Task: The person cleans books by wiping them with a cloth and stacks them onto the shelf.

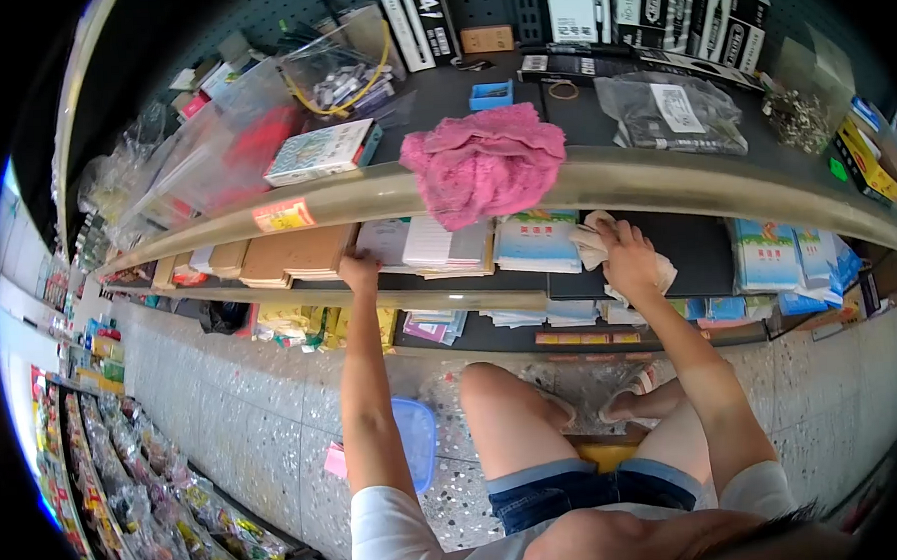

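My right hand (pixel 632 262) is closed on a pale beige cloth (pixel 589 242), pressed to the dark middle shelf (pixel 689 247). Just left of it lies a stack of booklets (pixel 537 242) with blue-and-white covers. Farther left, my left hand (pixel 359 271) rests with curled fingers by the shelf's front, between brown-covered notebooks (pixel 292 255) and pale notebooks (pixel 447 244). What those fingers grip, if anything, is hidden. Above, a crumpled pink towel (pixel 485 163) hangs over the upper shelf's edge.
The upper shelf (pixel 561 115) holds pen boxes, a blue tray (pixel 491 96), plastic bags and a clear container (pixel 806 99). More booklets (pixel 766 253) lie at right. A blue basin (pixel 414 444) stands on the floor beside my legs. Packaged goods (pixel 138 494) fill a rack at lower left.
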